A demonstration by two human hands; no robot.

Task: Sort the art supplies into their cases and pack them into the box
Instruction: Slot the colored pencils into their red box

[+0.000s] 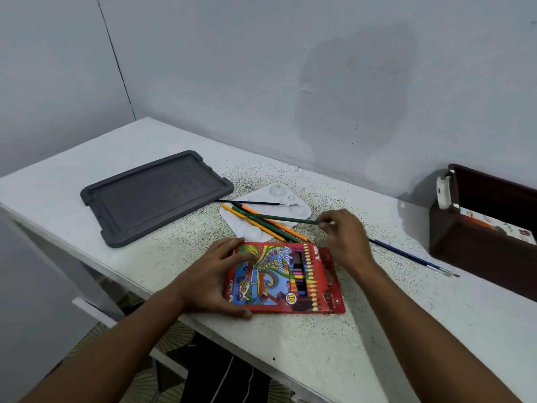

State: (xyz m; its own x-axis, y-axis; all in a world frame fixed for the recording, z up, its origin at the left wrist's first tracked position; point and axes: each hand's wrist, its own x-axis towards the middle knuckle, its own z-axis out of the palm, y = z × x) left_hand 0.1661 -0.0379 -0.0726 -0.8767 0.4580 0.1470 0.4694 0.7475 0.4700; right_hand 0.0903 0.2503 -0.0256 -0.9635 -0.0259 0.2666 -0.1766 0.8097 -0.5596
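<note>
The colour pencil case (283, 276), red card with a window showing pencils inside, lies flat near the table's (377, 330) front edge and serves as the reference. Left of it and further back lies a dark grey lid (154, 196). The left hand (215, 282) grips the case's left end, fingers spread over the top and thumb under the near edge. Just behind the case, loose pencils (261, 225) lie fanned across a white palette (279, 199), beside a thin brush (255, 203). The right hand (344, 238) pinches the tip end of a green pencil (287, 219). Judgement: the case should be held steady and the pencil fed in lengthways through the open end. Right of the case lie a blue brush (412, 257) and a dark brown box (485, 228), cropped by the frame. The case's opening cannot be made out.
</note>
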